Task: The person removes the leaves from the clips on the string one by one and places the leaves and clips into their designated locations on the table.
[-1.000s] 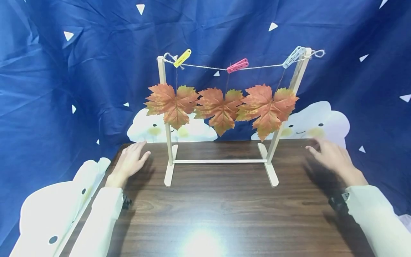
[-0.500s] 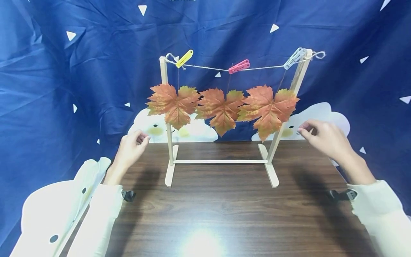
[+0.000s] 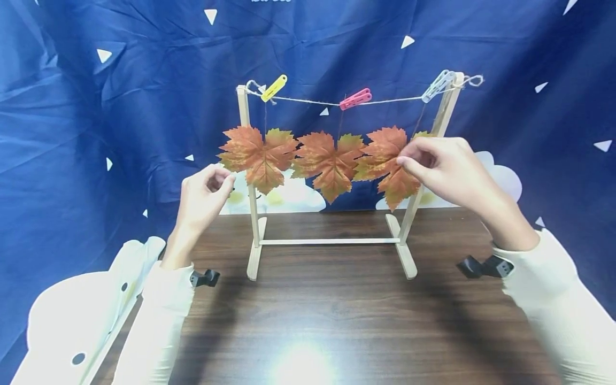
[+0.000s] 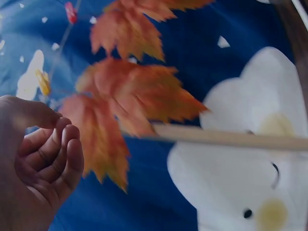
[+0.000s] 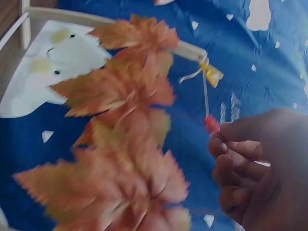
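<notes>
Three orange-green artificial maple leaves hang in a row in the head view: the left leaf [image 3: 262, 158], the middle leaf [image 3: 329, 160] and the right leaf [image 3: 382, 147]. Yellow [image 3: 274, 88], pink [image 3: 356, 99] and light blue clothespins [image 3: 438, 86] sit on a string above them. My right hand [image 3: 452, 171], fingers loosely curled, overlaps the right leaf. Just left of the left leaf, my left hand [image 3: 199, 195] is raised with its fingers loosely bent and thumb near the index finger. Neither hand visibly holds anything in the wrist views.
A wooden stand [image 3: 406, 219] carries the string [image 3: 308, 100] between two posts, with a crossbar [image 3: 329, 241] low down. It stands toward the back of a brown wooden table [image 3: 346, 299]. Behind it hangs a blue cloth [image 3: 159, 107] printed with clouds and triangles.
Both hands have lifted from near the table at the sides and moved up and inward, their fingers bending more. The right hand now overlaps the right leaf. Stand, leaves and clothespins keep their places.
</notes>
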Demonstrator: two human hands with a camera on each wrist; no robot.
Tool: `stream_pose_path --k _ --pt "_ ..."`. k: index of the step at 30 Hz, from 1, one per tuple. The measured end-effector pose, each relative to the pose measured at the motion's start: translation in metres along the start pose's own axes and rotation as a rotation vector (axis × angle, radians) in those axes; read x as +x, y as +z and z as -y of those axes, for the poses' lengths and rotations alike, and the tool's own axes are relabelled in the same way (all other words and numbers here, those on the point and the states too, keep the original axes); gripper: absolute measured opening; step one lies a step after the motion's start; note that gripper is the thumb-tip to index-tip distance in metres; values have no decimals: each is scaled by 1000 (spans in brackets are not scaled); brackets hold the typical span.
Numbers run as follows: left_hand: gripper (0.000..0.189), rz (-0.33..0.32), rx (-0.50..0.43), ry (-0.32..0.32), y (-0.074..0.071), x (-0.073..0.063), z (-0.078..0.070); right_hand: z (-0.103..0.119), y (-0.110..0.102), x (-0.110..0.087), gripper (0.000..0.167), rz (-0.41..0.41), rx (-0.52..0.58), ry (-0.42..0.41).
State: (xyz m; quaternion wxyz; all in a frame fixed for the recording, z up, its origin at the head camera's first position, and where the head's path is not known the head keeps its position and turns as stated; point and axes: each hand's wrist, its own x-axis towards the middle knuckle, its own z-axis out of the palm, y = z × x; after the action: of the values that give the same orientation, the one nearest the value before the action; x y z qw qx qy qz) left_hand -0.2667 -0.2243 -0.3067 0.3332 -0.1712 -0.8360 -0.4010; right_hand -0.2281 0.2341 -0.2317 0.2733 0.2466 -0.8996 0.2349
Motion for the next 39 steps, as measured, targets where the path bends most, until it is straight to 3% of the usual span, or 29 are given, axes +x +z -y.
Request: stream_pose_path --k 9,12,17,23,29,35,39 --pt "9 -24 -68 30 9 23 -40 43 5 46 11 49 -44 -119" --pt "9 -30 -90 41 14 32 -51 52 6 61 13 64 -24 -124" --pt "11 -29 -120 44 22 46 -64 63 8 83 16 94 41 -91" --pt "13 -42 -127 -8 27 65 -73 74 12 108 21 119 97 -40" --pt "13 -82 -125 -34 33 82 -83 83 18 134 23 146 113 -38" --pt "20 -124 -23 -66 37 96 -91 94 21 160 29 166 87 1" --pt "24 -114 30 -95 38 99 -93 98 25 175 39 207 81 54"
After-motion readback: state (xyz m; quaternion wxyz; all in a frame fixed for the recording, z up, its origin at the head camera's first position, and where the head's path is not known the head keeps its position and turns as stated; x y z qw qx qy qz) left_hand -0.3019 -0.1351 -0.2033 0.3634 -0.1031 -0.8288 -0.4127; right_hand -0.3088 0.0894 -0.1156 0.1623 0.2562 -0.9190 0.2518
